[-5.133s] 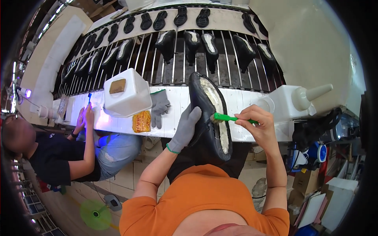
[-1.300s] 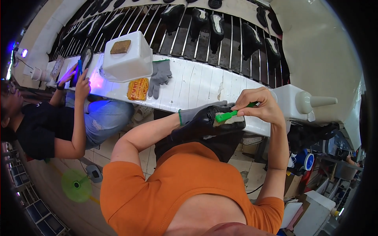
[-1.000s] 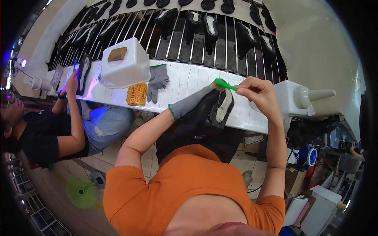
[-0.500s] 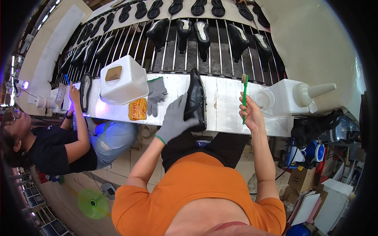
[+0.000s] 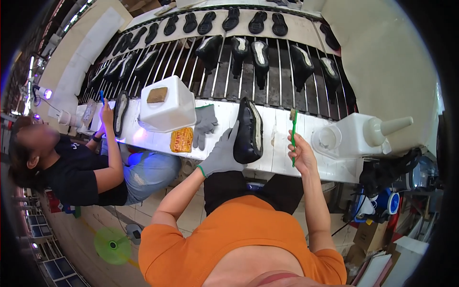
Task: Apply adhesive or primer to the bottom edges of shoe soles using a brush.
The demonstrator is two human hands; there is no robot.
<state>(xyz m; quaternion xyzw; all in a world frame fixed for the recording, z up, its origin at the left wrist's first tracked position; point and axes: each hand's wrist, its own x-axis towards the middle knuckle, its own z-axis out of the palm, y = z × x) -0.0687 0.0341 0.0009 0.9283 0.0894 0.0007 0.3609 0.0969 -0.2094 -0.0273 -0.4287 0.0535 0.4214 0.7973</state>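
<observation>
1. One grey-gloved left hand (image 5: 219,155) is half open, cupped against the left side of a black shoe (image 5: 245,136), holding it; some fingers are hidden.
2. That black shoe is near the front edge of the white table (image 5: 283,160), its pale-filled sole turned rightward.
3. Bare right hand (image 5: 303,155) curls loosely round a green brush (image 5: 294,135), bristles up, apart from the shoe.
4. Leftward lie a spare glove (image 5: 204,123) and an orange packet (image 5: 182,140).

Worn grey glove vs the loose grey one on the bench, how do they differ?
Worn grey glove: on the left hand, against the glossy black shoe; loose grey glove: unworn, lying on the white bench.
Worn one's cuff is lowermost in frame; loose one's, uppermost.
Shared: grey, green-trimmed cuffs.
</observation>
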